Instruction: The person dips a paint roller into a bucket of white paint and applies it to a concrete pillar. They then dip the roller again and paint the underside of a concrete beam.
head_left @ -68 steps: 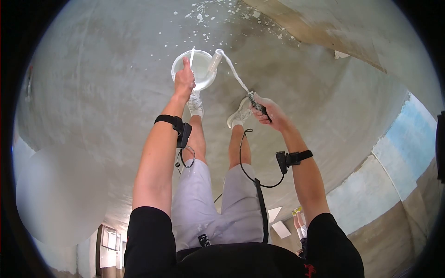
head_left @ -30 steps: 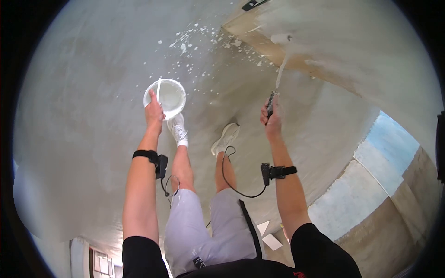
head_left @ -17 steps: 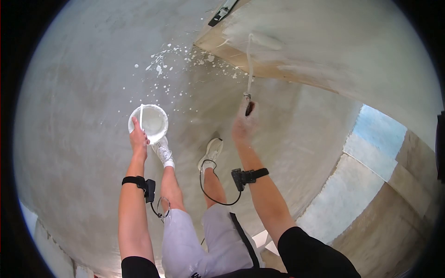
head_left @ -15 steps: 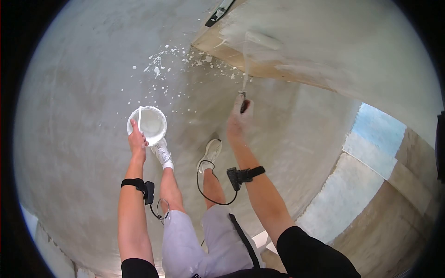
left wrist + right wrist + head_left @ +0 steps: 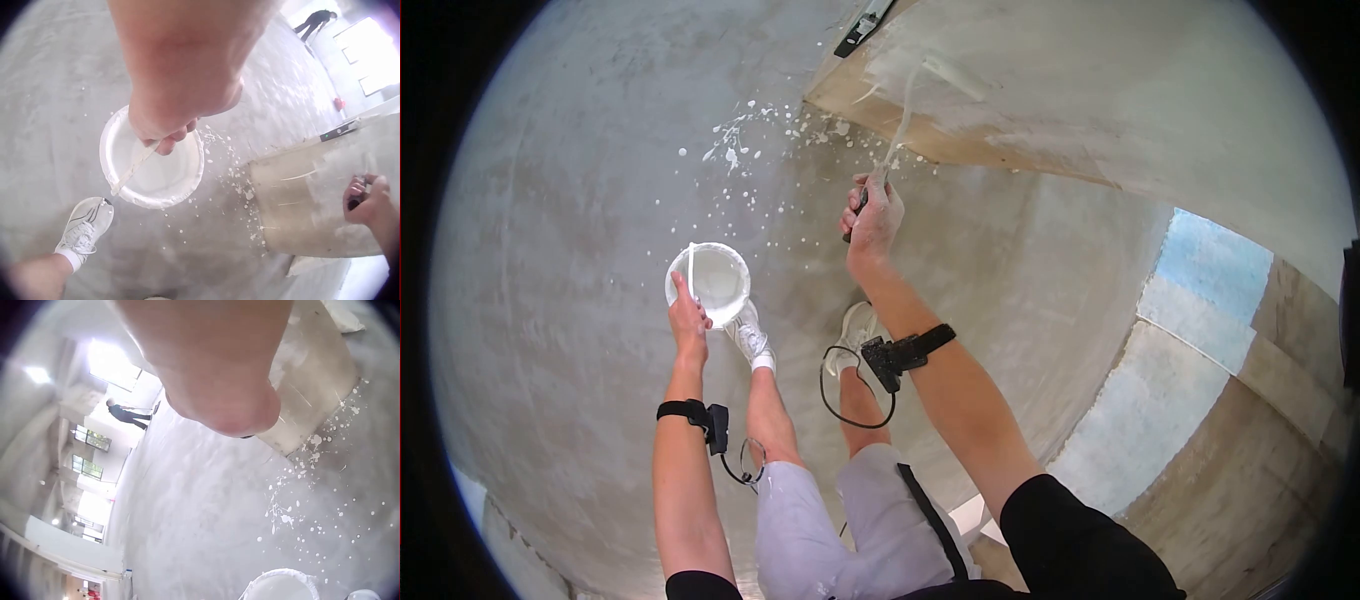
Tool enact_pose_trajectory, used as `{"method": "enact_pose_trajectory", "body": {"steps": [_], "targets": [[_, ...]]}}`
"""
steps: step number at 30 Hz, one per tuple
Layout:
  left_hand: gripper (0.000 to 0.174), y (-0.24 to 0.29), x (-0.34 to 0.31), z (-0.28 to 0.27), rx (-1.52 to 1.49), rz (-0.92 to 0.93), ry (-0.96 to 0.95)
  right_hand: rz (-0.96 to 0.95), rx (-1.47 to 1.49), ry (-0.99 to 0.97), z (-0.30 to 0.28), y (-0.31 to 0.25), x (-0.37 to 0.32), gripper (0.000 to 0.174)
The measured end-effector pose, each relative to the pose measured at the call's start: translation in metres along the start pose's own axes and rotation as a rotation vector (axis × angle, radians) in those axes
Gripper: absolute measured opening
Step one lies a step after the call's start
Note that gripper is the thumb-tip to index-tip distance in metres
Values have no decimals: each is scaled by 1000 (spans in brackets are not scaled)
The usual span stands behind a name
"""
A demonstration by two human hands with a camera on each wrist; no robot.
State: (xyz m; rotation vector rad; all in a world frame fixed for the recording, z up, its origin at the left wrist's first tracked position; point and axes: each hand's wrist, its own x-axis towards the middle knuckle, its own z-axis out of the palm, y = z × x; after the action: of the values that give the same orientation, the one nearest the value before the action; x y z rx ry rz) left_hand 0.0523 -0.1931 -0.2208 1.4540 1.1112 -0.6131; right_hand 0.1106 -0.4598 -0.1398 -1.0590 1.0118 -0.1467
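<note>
My left hand (image 5: 688, 318) grips the handle (image 5: 691, 262) of a white bucket (image 5: 107, 153) at the left in the head view. Whitish paint lies inside it, and its rim is coated. In the left wrist view the fingers curl round the handle over the bucket's opening. My right hand (image 5: 874, 215) grips the black handle of a paint roller (image 5: 908, 105). The white roller sleeve (image 5: 955, 77) lies against a partly painted wall face (image 5: 1080, 90) at upper right. In the right wrist view my wrist hides the roller.
White paint splatters (image 5: 735, 150) dot the floor (image 5: 580, 230) near the wall face's brown lower edge. A long black-and-silver tool (image 5: 863, 28) lies along its corner. Painted pale-blue patches (image 5: 1215, 250) mark the right side. Another person (image 5: 128, 415) stands far off.
The roller has gone from the bucket up to the wall face. My right hand has since moved left, with the roller tilting. The bucket shows lower and further left as the view shifts.
</note>
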Motion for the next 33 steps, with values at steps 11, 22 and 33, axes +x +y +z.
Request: {"method": "enact_pose_trajectory", "body": {"steps": [11, 22, 33], "targets": [[62, -4, 5, -9, -2, -1, 37, 178, 11, -67, -12, -1, 14, 39], [61, -2, 6, -12, -21, 0, 17, 311, -103, -25, -32, 14, 66, 36], [61, -5, 11, -12, -9, -27, 1, 370, -191, -81, -44, 39, 116, 30]]}}
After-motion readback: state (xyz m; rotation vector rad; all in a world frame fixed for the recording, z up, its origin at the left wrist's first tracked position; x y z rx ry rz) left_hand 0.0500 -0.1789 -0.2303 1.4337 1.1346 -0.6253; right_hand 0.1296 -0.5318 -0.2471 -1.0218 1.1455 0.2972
